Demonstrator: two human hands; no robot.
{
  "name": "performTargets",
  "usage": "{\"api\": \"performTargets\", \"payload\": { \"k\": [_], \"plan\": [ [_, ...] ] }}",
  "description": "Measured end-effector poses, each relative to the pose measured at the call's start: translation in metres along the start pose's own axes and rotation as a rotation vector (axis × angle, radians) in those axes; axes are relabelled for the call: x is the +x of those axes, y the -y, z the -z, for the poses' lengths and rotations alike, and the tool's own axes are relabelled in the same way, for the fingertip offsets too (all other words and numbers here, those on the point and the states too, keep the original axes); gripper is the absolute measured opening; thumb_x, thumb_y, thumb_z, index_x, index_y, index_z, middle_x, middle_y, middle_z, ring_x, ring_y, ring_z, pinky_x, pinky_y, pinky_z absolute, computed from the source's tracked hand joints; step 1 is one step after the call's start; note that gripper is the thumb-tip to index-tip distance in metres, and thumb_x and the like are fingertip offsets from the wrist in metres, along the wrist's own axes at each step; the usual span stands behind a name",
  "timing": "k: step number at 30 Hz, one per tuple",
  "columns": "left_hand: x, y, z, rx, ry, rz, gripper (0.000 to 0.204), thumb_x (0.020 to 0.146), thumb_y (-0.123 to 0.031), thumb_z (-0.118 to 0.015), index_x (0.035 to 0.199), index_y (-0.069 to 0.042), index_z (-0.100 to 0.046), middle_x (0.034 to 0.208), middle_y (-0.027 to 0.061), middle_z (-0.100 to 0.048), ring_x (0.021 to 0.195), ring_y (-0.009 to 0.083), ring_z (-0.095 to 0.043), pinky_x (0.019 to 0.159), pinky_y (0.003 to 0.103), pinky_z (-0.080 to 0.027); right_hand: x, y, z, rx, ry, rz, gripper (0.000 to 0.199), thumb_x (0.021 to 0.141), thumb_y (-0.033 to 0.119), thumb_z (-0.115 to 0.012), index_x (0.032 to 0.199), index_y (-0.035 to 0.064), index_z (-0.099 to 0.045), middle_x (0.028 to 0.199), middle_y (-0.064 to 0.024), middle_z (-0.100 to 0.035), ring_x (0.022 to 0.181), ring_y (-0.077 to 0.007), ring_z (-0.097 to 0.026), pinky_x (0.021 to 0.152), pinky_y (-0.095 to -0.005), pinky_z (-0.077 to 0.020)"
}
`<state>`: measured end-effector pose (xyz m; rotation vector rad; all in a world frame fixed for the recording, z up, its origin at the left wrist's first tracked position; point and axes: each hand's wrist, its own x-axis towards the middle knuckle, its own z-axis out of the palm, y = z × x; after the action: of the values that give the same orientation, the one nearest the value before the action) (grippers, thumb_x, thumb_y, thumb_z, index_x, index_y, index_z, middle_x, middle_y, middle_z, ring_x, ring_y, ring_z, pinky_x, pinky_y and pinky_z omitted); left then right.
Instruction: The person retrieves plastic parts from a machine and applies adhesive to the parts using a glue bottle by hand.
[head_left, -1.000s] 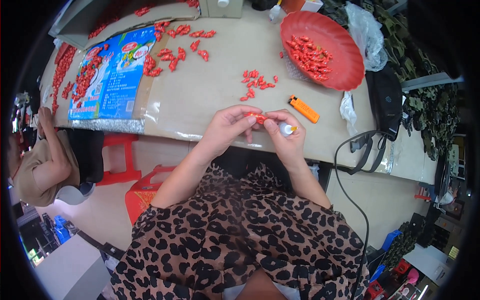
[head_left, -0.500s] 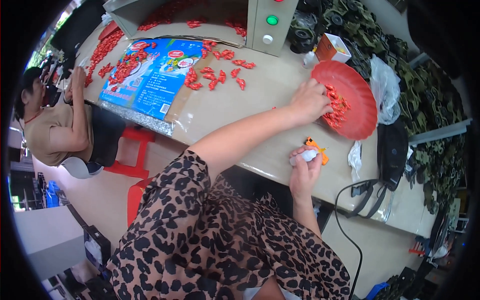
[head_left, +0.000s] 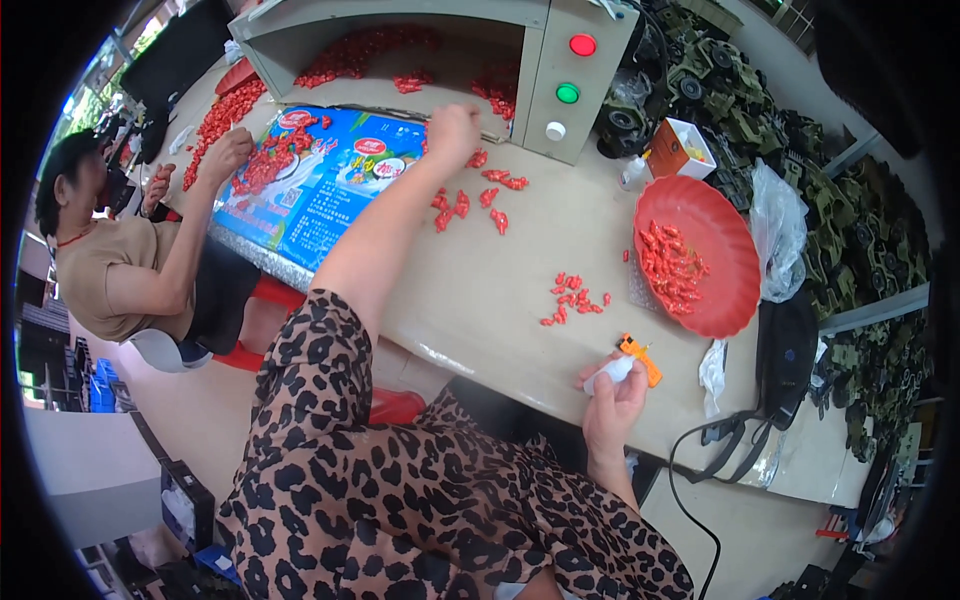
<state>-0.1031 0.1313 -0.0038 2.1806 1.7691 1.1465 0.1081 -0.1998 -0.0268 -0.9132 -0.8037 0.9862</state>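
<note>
My left hand (head_left: pixel 455 135) is stretched far forward over the table, fingers curled down among small red pieces at the cardboard's right edge. Whatever its fingertips hold is hidden beneath it. Several loose red pieces (head_left: pixel 499 221) lie close to that wrist. Low on the right, my right hand (head_left: pixel 613 402) is closed round a small white translucent thing (head_left: pixel 612 372) that looks like a squeeze bottle. Beside those fingers lies an orange and black tool-like piece (head_left: pixel 640 360). A small cluster of red pieces (head_left: pixel 574 299) rests on the table between my hands, left of a red scalloped bowl (head_left: pixel 725 250) holding more.
A grey machine (head_left: pixel 553 85) with buttons stands at the back, red pieces inside its opening. Blue printed cardboard (head_left: pixel 345 215) bears more pieces. At left, a co-worker (head_left: pixel 130 260) handles red pieces. Dark green toy vehicles (head_left: pixel 850 240), a plastic bag (head_left: pixel 778 235) and a black strapped bag (head_left: pixel 785 350) line the right.
My left hand has moved from the bowl to the far left pieces. A cluster of red pieces now lies left of the bowl. My right hand still holds the white thing.
</note>
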Motion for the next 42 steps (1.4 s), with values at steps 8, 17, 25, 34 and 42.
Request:
{"api": "performTargets", "payload": {
  "k": [8, 17, 25, 34, 42],
  "plan": [
    [0.06, 0.037, -0.027, 0.332, 0.031, -0.112, 0.024, 0.071, -0.007, -0.046, 0.091, -0.009, -0.06, 0.092, 0.0133, -0.055, 0.087, 0.0288, -0.05, 0.078, 0.037, -0.042, 0.001, 0.004, -0.001, 0.001, -0.027, -0.06, 0.03, 0.076, 0.014, -0.051, 0.103, 0.0028, -0.04, 0.085, -0.0077, -0.047, 0.067, -0.0182, -0.049, 0.057, -0.0288, -0.0413],
    [0.072, 0.034, -0.029, 0.457, 0.143, -0.189, 0.017, 0.075, -0.017, -0.05, 0.084, -0.004, -0.056, 0.085, 0.0164, -0.057, 0.084, 0.0307, -0.054, 0.071, 0.04, -0.045, 0.0, 0.004, 0.004, -0.051, 0.001, -0.086, 0.03, 0.079, 0.014, -0.048, 0.104, -0.0019, -0.043, 0.084, -0.0093, -0.048, 0.065, -0.018, -0.05, 0.056, -0.0277, -0.0401],
    [0.001, -0.01, 0.052, -1.124, 0.18, 0.546, 0.024, 0.084, -0.013, -0.047, 0.097, 0.006, -0.049, 0.087, 0.0099, -0.055, 0.082, 0.0181, -0.056, 0.071, 0.024, -0.048, 0.005, 0.007, 0.003, 0.159, 0.058, -0.187, 0.035, 0.082, 0.011, -0.045, 0.114, -0.0021, -0.037, 0.074, -0.0081, -0.052, 0.061, -0.0132, -0.051, 0.055, -0.0226, -0.0391],
    [-0.184, -0.094, 0.05, -1.915, 0.541, 0.718, 0.024, 0.079, -0.005, -0.051, 0.102, 0.003, -0.047, 0.096, 0.0126, -0.053, 0.083, 0.0174, -0.053, 0.077, 0.025, -0.045, 0.008, 0.001, 0.008, 0.172, 0.021, -0.081, 0.03, 0.075, 0.002, -0.056, 0.1, 0.0021, -0.04, 0.084, -0.0063, -0.051, 0.068, -0.0123, -0.051, 0.057, -0.0204, -0.0398],
    [-0.246, -0.135, 0.038, -1.828, 0.553, 0.738, 0.032, 0.075, -0.004, -0.058, 0.104, -0.002, -0.046, 0.095, 0.0101, -0.054, 0.082, 0.0164, -0.053, 0.077, 0.028, -0.044, 0.017, 0.006, 0.02, 0.656, 0.043, -0.169, 0.021, 0.077, 0.011, -0.057, 0.095, 0.0044, -0.05, 0.087, -0.0042, -0.054, 0.064, -0.0091, -0.043, 0.054, -0.0216, -0.0335]
  ]
}}
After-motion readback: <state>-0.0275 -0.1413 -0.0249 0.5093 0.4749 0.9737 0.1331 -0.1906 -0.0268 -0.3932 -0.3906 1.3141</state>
